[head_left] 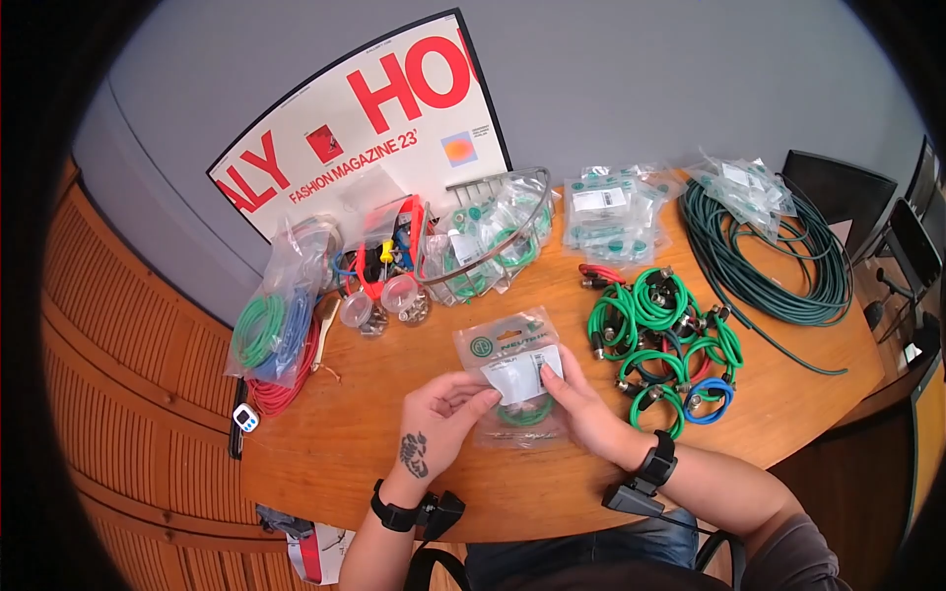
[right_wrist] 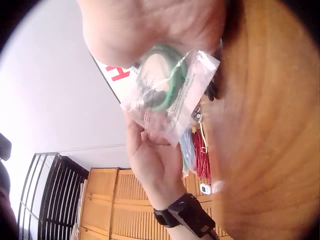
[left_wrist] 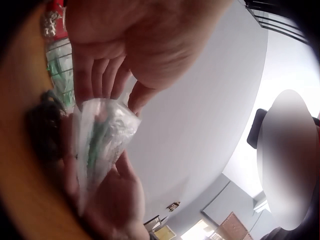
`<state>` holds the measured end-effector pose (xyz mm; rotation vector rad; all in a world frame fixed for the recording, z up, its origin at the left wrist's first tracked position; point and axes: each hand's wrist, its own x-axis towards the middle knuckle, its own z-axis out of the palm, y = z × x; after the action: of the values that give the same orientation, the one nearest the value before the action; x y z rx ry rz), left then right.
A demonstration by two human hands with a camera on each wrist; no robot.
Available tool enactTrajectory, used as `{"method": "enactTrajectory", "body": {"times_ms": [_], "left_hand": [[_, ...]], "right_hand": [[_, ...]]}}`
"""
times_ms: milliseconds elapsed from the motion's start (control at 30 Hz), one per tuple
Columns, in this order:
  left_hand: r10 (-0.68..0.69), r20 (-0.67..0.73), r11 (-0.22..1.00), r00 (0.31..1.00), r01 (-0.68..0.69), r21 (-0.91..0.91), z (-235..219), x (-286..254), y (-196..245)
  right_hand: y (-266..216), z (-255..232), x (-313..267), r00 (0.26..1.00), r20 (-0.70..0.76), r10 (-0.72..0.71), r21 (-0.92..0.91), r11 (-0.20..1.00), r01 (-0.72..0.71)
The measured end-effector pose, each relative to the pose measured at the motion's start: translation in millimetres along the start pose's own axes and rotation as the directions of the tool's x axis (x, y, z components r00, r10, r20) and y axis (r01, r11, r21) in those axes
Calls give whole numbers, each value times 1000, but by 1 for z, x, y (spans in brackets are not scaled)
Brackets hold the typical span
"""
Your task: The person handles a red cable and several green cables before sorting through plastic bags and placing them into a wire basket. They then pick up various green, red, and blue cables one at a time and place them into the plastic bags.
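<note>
Together, the left grip (head_left: 441,412) and right grip (head_left: 588,409) pinch a crinkly, clear plastic bag (head_left: 512,340) enclosing a looped green cable (head_left: 525,418).

- Passage — bare tabletop (head_left: 345,448), left of the left hand (head_left: 439,414).
- Obstacle, right — cable coils (head_left: 687,357) (near the right hand (head_left: 583,409)).
- Obstacles, beyond — wire basket (head_left: 493,258), clear tubs (head_left: 399,295).

Your wooden table (head_left: 345,443) carries, at its far right, a coil of dark green cable (head_left: 823,295); nearer you lies a cluster of short green cables (head_left: 655,307) with metal connectors, a blue cable (head_left: 711,421) touching them. Toward the back you have a wire basket (head_left: 483,260) and a pile of clear plastic bags (head_left: 616,225); at your left, two small clear jars (head_left: 399,293), a bag of coiled cables (head_left: 271,330) and red cable (head_left: 279,397)
</note>
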<state>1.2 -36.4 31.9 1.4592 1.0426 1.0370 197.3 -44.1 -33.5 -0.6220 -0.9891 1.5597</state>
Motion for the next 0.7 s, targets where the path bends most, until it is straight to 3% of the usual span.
{"method": "enactTrajectory", "body": {"times_ms": [67, 100, 167, 300, 367, 400, 467, 500, 633, 700], "left_hand": [[-92, 78, 996, 993, 93, -15, 1, -4, 5], [-91, 76, 996, 993, 93, -15, 1, -4, 8], [115, 60, 982, 992, -123, 142, 0, -1, 14], [219, 37, 934, 975, -221, 279, -3, 7, 18], [61, -90, 997, 994, -56, 61, 0, 8, 14], [65, -91, 996, 994, -60, 60, -1, 11, 9], [-204, 92, 961, 975, 218, -170, -4, 17, -1], [-288, 160, 934, 944, 314, -170, -4, 18, 4], [-225, 262, 905, 938, 301, -300, -2, 28, 5], [-206, 225, 977, 952, 211, 1, 9, 29, 20]], "right_hand": [[-22, 7, -4, 964, 59, 258, 300, 917, -263], [-24, 5, -4, 964, 61, 259, 299, 917, -265], [-26, 3, -2, 950, 119, 288, 399, 863, -311], [-22, 0, 0, 954, 146, 260, 465, 833, -299], [-24, -2, 0, 958, 179, 225, 495, 821, -285], [-20, -4, 1, 958, 180, 223, 492, 823, -284], [-9, -7, 3, 978, 117, 174, 486, 849, -209], [-8, -7, 2, 978, 120, 173, 484, 850, -209], [-12, -1, -2, 982, 46, 183, 459, 869, -184], [-12, -1, -2, 984, 27, 176, 451, 877, -169]]}}
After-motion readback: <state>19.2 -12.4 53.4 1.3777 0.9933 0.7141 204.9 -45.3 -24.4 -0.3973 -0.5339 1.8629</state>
